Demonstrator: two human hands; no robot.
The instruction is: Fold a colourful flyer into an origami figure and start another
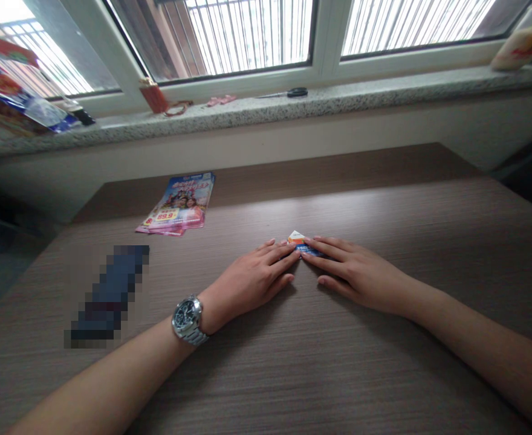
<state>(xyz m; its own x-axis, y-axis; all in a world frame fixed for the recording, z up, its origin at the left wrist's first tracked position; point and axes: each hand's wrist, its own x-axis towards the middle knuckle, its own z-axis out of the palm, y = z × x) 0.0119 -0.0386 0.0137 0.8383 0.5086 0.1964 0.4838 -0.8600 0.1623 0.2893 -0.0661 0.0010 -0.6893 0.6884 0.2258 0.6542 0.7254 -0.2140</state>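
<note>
A small folded piece of printed paper (pixel 297 240), white, orange and blue with a pointed top, lies flat on the wooden table (pixel 266 374). From the left, my left hand (pixel 259 272) rests its outstretched fingertips on the paper's edge; a silver watch (pixel 188 320) is on that wrist. My right hand (pixel 354 269) lies palm down with fingers extended, its fingertips on the paper's right side. Both hands cover much of the lower part of the paper. Neither hand grips anything.
A stack of colourful flyers (pixel 182 202) lies at the table's back left. Nearer sits a pixelated dark oblong object (pixel 112 296). On the granite sill (pixel 248 115) are scissors (pixel 297 92), a red lighter-like item (pixel 153 96), a snack bag (pixel 16 90) and a bottle-like container (pixel 520 45).
</note>
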